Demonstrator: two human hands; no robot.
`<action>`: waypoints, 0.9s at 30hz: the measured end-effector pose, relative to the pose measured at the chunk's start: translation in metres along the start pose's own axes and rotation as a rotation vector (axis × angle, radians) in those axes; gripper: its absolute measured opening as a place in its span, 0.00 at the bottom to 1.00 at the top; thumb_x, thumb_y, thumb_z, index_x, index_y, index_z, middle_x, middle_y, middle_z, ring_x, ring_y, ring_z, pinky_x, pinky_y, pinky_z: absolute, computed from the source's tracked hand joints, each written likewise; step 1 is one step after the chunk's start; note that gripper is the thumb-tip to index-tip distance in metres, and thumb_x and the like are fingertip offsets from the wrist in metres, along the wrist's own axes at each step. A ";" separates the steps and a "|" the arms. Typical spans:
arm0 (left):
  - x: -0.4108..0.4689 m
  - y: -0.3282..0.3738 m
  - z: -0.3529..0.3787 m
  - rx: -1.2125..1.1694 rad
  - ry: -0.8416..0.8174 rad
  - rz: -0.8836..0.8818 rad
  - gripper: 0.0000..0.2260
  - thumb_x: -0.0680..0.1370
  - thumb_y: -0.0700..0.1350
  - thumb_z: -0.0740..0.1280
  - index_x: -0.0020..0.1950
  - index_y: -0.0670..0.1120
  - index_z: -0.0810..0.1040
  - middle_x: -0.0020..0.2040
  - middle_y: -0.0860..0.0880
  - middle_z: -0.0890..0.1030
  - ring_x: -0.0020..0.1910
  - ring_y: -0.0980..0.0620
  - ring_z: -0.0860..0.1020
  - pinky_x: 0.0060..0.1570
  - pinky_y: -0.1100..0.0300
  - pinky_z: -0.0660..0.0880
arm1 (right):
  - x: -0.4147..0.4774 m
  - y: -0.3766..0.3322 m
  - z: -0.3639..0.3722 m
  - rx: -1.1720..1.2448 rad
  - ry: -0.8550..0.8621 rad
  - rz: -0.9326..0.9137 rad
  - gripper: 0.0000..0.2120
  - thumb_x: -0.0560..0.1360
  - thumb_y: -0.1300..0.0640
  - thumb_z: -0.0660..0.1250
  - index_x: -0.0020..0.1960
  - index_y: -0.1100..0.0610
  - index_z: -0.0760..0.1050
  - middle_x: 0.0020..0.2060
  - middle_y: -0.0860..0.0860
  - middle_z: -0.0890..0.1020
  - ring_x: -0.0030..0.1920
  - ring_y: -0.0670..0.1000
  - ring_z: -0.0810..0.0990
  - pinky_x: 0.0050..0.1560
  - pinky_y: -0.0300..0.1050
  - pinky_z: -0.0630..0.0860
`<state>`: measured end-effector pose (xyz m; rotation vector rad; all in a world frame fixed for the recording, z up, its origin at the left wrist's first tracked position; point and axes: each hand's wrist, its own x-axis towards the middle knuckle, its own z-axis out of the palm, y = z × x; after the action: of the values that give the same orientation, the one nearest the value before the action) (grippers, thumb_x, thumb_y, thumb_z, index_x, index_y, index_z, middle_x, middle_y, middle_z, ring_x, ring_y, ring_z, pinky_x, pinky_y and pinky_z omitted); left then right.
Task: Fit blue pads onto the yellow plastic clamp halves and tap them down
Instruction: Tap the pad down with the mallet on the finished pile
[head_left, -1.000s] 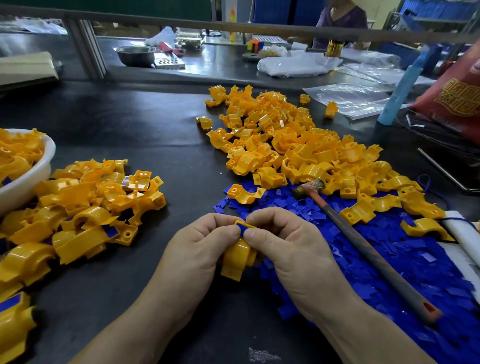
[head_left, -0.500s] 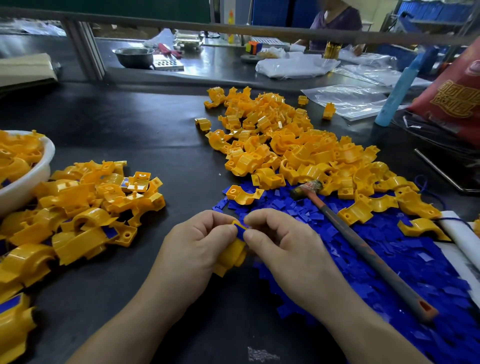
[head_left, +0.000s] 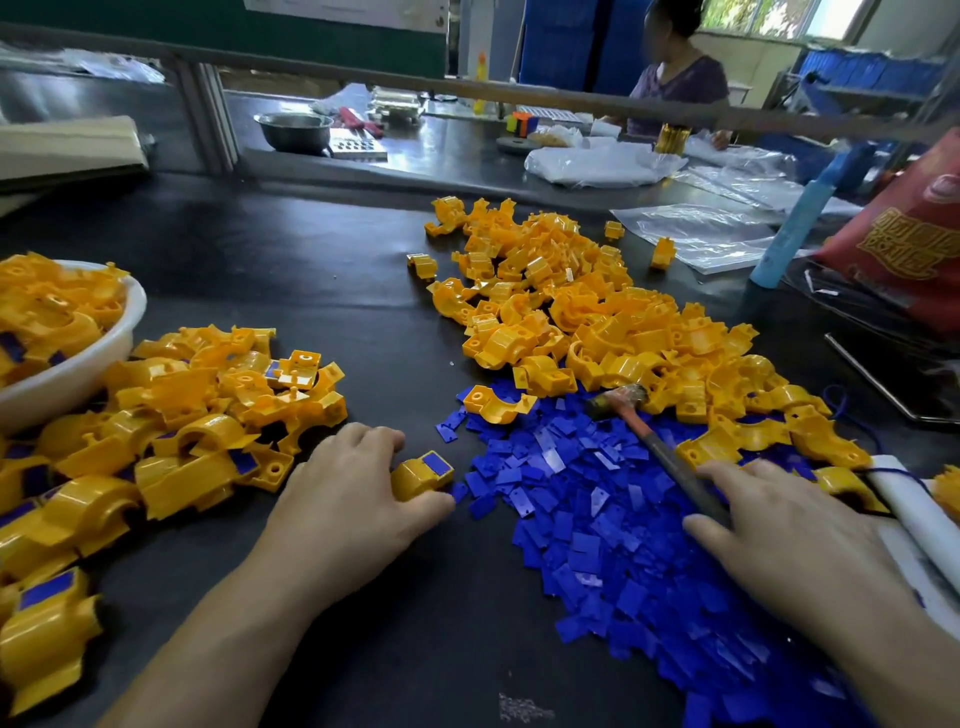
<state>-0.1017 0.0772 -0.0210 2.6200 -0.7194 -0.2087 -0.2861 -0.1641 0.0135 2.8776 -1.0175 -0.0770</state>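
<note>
My left hand (head_left: 345, 501) holds a yellow clamp half (head_left: 420, 475) down on the black table, a blue pad showing on its upper face. My right hand (head_left: 779, 530) lies over the handle of the small hammer (head_left: 652, 441), thumb and fingers on either side of it; the hammer lies on the heap of loose blue pads (head_left: 597, 525). A big pile of bare yellow clamp halves (head_left: 587, 317) lies beyond the pads. Clamp halves with blue pads fitted (head_left: 208, 415) are heaped at the left.
A white bowl (head_left: 78, 374) with more clamp halves stands at the far left. A blue bottle (head_left: 789, 228), a red bag (head_left: 914, 234) and plastic bags lie at the right. A person sits at the far bench behind a rail.
My hands have parted. The left has set the clamp half down on the table to the left; the right has moved right onto the hammer handle. The camera has tilted up.
</note>
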 end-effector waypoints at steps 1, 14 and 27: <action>-0.001 0.001 0.000 0.033 0.002 0.005 0.33 0.69 0.68 0.68 0.70 0.54 0.70 0.62 0.55 0.73 0.60 0.55 0.72 0.59 0.54 0.75 | -0.001 0.000 0.002 0.018 -0.011 0.004 0.21 0.76 0.38 0.57 0.67 0.41 0.62 0.49 0.44 0.71 0.50 0.46 0.73 0.42 0.41 0.72; 0.001 0.000 0.006 0.087 0.087 0.054 0.23 0.74 0.63 0.67 0.66 0.58 0.73 0.59 0.57 0.75 0.58 0.56 0.72 0.55 0.57 0.74 | -0.010 -0.002 -0.020 1.042 -0.070 0.198 0.02 0.75 0.51 0.67 0.47 0.46 0.78 0.35 0.48 0.82 0.36 0.50 0.80 0.35 0.44 0.72; 0.003 -0.004 0.009 0.067 0.084 0.075 0.23 0.74 0.63 0.67 0.67 0.58 0.72 0.58 0.58 0.76 0.58 0.56 0.72 0.55 0.56 0.75 | -0.039 -0.035 -0.025 0.789 -0.013 -0.058 0.11 0.77 0.52 0.64 0.52 0.38 0.66 0.37 0.46 0.79 0.32 0.41 0.79 0.25 0.35 0.73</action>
<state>-0.0993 0.0754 -0.0307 2.6406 -0.8071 -0.0526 -0.2926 -0.1110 0.0360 3.5960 -1.1679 0.3911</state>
